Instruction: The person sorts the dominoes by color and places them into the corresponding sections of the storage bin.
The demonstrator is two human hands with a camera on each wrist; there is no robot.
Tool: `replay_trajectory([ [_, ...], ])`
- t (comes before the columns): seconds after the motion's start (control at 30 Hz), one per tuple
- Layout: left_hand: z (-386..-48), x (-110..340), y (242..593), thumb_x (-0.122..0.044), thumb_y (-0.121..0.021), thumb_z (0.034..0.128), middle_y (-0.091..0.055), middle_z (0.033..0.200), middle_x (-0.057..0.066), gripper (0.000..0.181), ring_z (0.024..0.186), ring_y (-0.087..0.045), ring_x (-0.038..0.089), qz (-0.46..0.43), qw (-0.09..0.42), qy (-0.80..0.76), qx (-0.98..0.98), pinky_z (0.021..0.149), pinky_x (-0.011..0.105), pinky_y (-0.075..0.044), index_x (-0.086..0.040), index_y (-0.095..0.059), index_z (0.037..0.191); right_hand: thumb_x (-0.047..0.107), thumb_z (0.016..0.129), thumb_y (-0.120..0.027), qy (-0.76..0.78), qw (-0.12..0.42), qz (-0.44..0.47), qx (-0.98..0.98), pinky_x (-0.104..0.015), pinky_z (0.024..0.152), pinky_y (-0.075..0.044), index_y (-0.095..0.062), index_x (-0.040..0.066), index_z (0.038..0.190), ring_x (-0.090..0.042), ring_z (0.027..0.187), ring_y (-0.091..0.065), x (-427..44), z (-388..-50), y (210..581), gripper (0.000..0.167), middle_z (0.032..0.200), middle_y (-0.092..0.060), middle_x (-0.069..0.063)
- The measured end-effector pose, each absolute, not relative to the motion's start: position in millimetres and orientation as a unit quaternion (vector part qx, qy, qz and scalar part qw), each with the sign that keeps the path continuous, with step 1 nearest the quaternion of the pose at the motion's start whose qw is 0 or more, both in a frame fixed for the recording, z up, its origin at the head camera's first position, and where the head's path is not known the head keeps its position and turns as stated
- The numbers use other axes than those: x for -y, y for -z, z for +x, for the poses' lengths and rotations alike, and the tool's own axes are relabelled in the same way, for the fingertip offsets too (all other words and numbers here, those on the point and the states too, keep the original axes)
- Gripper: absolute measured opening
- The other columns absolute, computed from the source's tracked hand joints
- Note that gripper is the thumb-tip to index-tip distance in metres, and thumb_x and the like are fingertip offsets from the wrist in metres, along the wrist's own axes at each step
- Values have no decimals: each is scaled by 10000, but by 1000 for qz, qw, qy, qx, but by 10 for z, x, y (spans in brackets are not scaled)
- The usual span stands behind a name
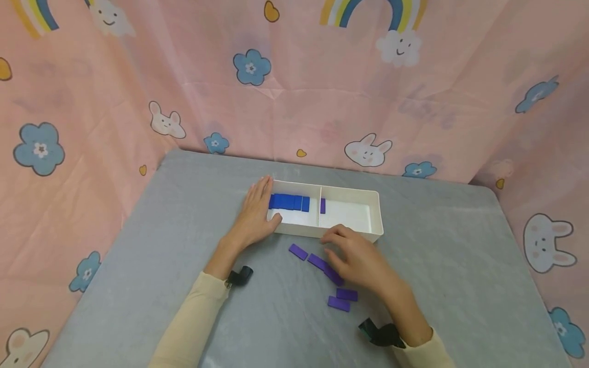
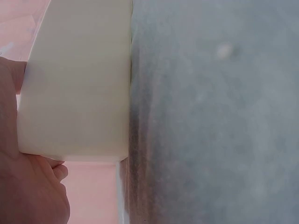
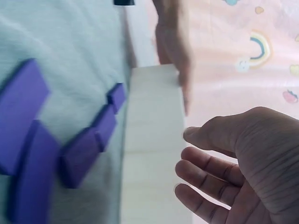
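Observation:
My left hand [image 1: 252,217] holds the left end of a white two-compartment box [image 1: 352,192], its fingers along the outer end wall and its thumb over the front rim. In the left wrist view, the box's outer wall [image 2: 77,84] fills much of the left side. A row of blue tiles [image 1: 287,202] lies in the left compartment. One purple tile [image 1: 322,206] is in the right compartment against the divider. Over the front rim hovers my right hand [image 1: 361,258], fingers loosely bent with nothing between them. Beneath and beside it, several purple tiles [image 1: 339,303] lie on the table.
The grey cloth-covered table [image 1: 460,266] runs back to a pink patterned curtain [image 1: 303,102], which also hangs along both sides. A black wrist camera [image 1: 240,276] is strapped at the left cuff, and another black camera [image 1: 382,334] at the right.

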State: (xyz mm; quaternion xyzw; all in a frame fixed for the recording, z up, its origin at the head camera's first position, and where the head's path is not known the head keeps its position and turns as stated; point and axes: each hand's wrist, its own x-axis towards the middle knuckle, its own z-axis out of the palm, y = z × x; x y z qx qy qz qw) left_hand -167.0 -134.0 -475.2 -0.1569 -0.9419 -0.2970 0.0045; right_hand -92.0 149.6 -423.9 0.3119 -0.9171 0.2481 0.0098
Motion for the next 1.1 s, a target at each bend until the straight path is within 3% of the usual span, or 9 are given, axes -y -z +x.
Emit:
replay_trajectory([
  [0.6,-1686,1361,4758,-286,-594,956,-84,1775,150,934,1651,-34,290,-159,12,294,943,1330,427,22,-4,-87,1688,84,893,-811,-230,-3,306,924,-413,882,-601,-771,116,1060,-176,1009,-686,-1598,-640,4637,175,1082,-696,3],
  [1.1,-1672,1328,4767,-298,-589,952,-71,1776,160,944,1650,-30,302,-156,7,293,943,1331,451,3,6,-78,1685,114,882,-832,-222,-14,296,929,-413,885,-600,-771,119,1091,-172,1030,-688,-1644,-571,4674,218,1100,-706,8],
])
